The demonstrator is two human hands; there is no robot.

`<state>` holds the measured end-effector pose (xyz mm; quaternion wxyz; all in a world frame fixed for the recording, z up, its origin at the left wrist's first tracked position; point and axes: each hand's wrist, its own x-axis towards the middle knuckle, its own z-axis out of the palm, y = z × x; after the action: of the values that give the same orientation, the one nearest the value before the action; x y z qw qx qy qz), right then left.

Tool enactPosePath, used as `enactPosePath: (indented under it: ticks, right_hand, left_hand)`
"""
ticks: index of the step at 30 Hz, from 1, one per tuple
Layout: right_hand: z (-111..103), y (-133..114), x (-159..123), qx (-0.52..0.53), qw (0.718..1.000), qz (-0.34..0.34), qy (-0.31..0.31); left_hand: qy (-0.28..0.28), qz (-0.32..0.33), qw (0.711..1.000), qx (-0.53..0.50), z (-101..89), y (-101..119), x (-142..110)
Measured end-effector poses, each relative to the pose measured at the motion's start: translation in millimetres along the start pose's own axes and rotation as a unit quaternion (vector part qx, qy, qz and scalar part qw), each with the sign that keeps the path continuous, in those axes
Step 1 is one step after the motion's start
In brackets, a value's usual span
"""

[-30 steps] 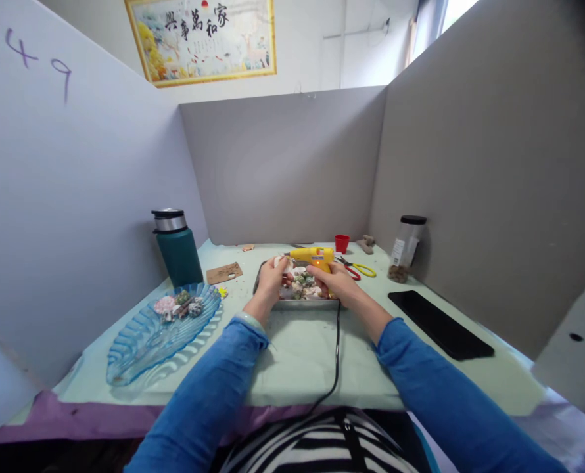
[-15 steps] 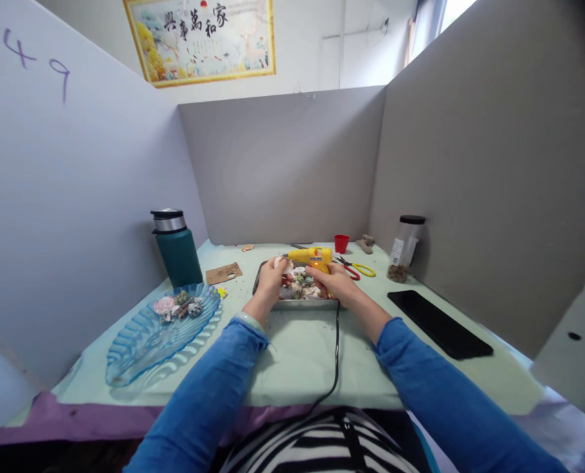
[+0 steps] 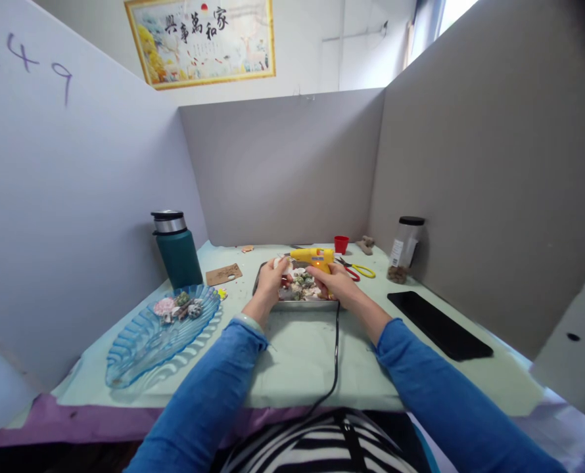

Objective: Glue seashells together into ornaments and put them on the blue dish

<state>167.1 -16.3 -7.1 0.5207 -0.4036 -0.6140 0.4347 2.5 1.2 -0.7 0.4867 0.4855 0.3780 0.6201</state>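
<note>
My right hand (image 3: 336,279) is closed around the handle of a yellow glue gun (image 3: 312,255), its nozzle pointing left. A black cord (image 3: 336,355) runs from the gun down toward my body. In my left hand (image 3: 271,282) a pale seashell (image 3: 284,264) is pinched, close to the nozzle; the fingers partly cover it. Both hands are over a metal tray (image 3: 307,305) holding several shells and stones (image 3: 303,286). To the left lies a blue scalloped glass dish (image 3: 139,348) with a small cluster of shells (image 3: 179,306) at its far end.
A teal bottle (image 3: 178,256) stands behind the dish, beside a brown card (image 3: 224,274). Scissors (image 3: 361,270), a red cup (image 3: 341,244) and a grey lump (image 3: 365,245) sit at the back right. A clear jar (image 3: 405,253) and a black phone-like slab (image 3: 438,325) lie right.
My hands, the glue gun and the shell keep nearly the same position. Only a slight shift of the whole view shows.
</note>
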Motion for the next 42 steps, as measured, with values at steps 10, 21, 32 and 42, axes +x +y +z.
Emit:
enactPosePath:
  ticks: [10, 21, 32, 42]
  right_hand:
    - [-2, 7, 2, -0.008, 1.000, -0.011, -0.002]
    - [-1, 0, 0, -0.007, 1.000, 0.003, 0.007]
    - [-2, -3, -2, 0.004, 1.000, 0.010, -0.017]
    - [-4, -5, -2, 0.050, 0.997, 0.044, -0.032]
  left_hand:
    - [-0.002, 0.007, 1.000, -0.001, 0.0, -3, 1]
    - [-0.013, -0.003, 0.998, -0.059, -2.6, 0, 1]
    - [-0.009, -0.009, 0.993, -0.119, -3.9, 3, 3]
    - [-0.032, -0.032, 0.990, -0.134, -6.5, 3, 5]
